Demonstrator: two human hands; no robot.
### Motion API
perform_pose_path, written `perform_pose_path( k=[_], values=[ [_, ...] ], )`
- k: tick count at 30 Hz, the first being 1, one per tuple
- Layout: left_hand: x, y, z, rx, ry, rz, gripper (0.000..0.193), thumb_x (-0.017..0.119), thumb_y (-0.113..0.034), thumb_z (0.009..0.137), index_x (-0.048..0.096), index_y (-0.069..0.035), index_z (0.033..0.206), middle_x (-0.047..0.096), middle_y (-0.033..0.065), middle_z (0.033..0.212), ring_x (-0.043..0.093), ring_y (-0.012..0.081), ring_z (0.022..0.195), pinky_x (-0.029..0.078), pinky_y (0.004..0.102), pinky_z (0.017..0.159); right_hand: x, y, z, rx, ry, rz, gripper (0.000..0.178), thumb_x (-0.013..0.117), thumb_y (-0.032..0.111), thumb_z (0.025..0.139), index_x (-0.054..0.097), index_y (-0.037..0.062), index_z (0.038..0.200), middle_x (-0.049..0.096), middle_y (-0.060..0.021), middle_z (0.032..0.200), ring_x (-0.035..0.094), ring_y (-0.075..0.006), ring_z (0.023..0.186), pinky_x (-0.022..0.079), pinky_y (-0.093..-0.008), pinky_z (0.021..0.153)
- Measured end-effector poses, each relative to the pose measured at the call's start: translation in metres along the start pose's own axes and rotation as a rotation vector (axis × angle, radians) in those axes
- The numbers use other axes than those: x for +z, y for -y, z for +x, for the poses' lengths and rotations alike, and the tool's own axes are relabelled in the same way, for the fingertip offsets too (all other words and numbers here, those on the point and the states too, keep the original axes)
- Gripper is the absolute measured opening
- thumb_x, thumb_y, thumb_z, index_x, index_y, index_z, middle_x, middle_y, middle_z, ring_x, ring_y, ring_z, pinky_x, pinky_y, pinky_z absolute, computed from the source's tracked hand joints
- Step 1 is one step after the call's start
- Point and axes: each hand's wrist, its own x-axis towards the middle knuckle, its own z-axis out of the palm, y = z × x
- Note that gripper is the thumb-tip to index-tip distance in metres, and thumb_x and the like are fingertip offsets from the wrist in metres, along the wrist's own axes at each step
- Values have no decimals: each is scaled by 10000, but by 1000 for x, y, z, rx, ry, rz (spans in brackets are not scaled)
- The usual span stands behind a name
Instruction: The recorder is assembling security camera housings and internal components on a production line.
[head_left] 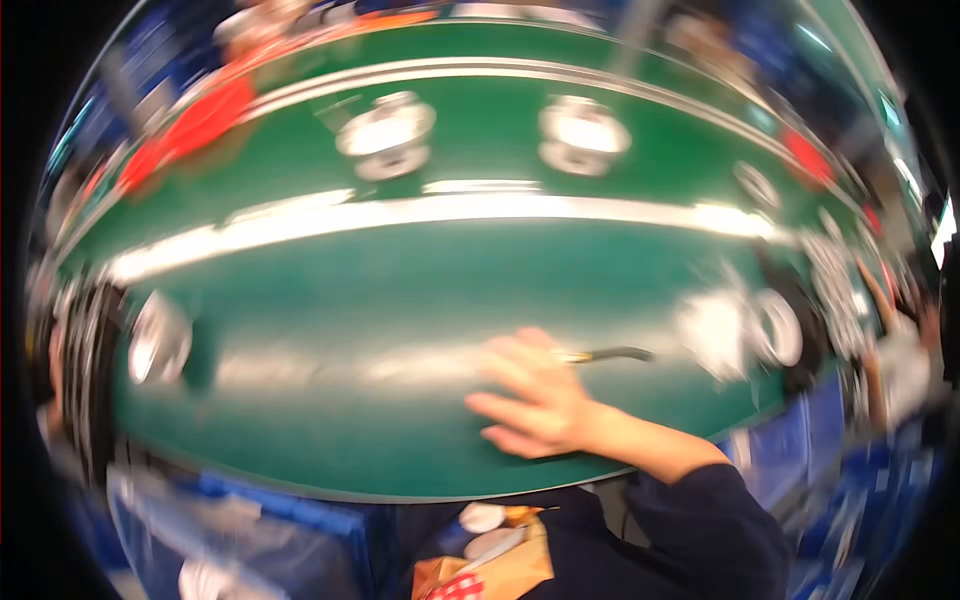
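My right hand (530, 395) reaches over the green tabletop (350, 300) with its fingers spread apart, smeared by motion. Just beyond its thumb side, a thin tool with a dark curved end (620, 354) and a yellowish part lies close to the fingers. Whether the hand touches it is hard to see; no grip around it shows. My left hand is out of sight. Farther right, a blurred white piece (715, 330) sits beside a white ring (780, 328).
A white round part (160, 340) stands at the table's left end. Beyond a pale rail, two white round parts (385, 135) (585, 133) rest on a green belt. Red sheets (200, 125) lie far left. Blue bins with plastic (290, 530) border the near edge. Another person (900, 370) is at right.
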Motion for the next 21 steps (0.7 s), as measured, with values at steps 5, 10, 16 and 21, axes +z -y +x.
perform_pose_path(
  k=[5,10,16,21],
  values=[
    [-19,28,167,281,-165,-188,698,655,-213,588,389,22,1189,499,116,1128,484,176,946,399,314,809,-20,22,-34,72,-210,-38,398,656,153,620,562,66,997,462,-167,1212,400,-343,1145,293,-524,941],
    [-47,-30,303,336,-263,-398,820,690,-326,585,336,15,1242,481,123,1171,465,206,1033,367,337,883,-57,22,-92,167,-354,-343,308,639,140,624,574,73,918,493,-157,1164,474,-337,1042,369,-498,870],
    [-80,-113,425,327,-192,-994,959,739,-397,574,274,5,1310,408,126,1267,386,227,1184,286,348,993,-195,-1,-202,1224,125,-1138,563,705,164,585,494,19,1086,457,-139,1180,355,-333,1164,205,-528,992],
    [-29,-222,550,426,81,-1369,440,642,-258,704,523,-23,1057,540,23,830,498,86,663,425,231,615,-217,-14,-274,1291,249,-966,218,688,113,600,611,36,788,609,-119,777,521,-288,967,189,-547,1000]
  ],
)
